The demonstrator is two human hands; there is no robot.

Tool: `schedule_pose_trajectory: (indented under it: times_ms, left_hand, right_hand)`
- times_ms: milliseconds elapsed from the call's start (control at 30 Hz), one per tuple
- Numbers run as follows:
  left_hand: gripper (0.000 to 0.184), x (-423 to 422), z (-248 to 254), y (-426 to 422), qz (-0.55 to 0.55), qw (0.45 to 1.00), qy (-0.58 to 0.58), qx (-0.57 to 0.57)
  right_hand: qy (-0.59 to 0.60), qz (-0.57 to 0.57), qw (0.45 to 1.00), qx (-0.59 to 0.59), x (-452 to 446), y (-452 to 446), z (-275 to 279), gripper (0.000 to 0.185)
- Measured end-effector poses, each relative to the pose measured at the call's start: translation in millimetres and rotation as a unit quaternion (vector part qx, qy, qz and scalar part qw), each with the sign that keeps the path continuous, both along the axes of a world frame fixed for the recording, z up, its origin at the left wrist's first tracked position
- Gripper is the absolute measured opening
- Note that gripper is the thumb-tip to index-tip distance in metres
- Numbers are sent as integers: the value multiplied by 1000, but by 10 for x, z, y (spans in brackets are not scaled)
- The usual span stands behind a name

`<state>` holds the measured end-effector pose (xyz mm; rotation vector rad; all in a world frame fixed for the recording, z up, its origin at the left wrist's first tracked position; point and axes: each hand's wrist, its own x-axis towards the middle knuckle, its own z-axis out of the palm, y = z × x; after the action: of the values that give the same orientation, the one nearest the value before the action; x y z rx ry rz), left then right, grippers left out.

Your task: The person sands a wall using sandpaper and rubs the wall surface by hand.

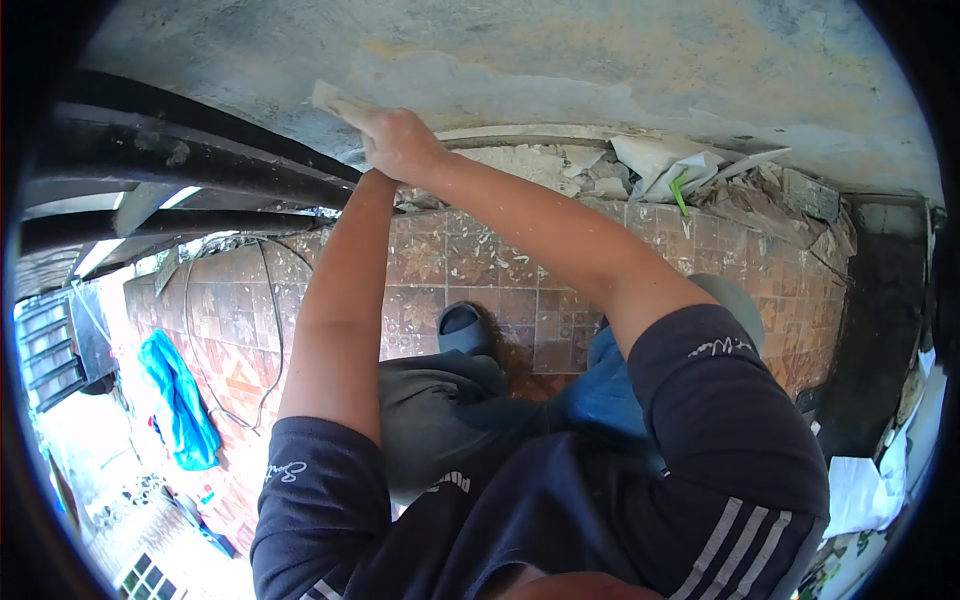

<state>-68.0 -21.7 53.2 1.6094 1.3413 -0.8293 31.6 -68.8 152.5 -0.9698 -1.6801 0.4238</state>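
Note:
Both arms reach up to the rough, patchy wall. My right hand is closed around a pale, dusty scraper-like tool, whose far end lies against or close to the wall. Pressed close together with it, my left hand is mostly hidden behind the right hand and wrist; its fingers cannot be made out. Peeled flakes and chips lie along the foot of the wall below the hands.
Dark metal bars run at the left. Crumpled paper debris and a bright green strip lie by the wall. A cable and blue cloth are on the tiled floor. A dark channel stands right.

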Motion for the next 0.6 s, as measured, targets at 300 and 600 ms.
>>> schedule_pose_trajectory:
  times_ms: [300, 600]
  left_hand:
    - [58, -125, -315, 216, 97, 992, -79, -29]
    - [57, 403, -231, 144, 60, 990, -128, -17]
  right_hand:
    - [-47, -380, 869, -312, 1962, -778, -1218, 37]
    - [-561, -402, 578, -436, 2789, -246, -620, 37]
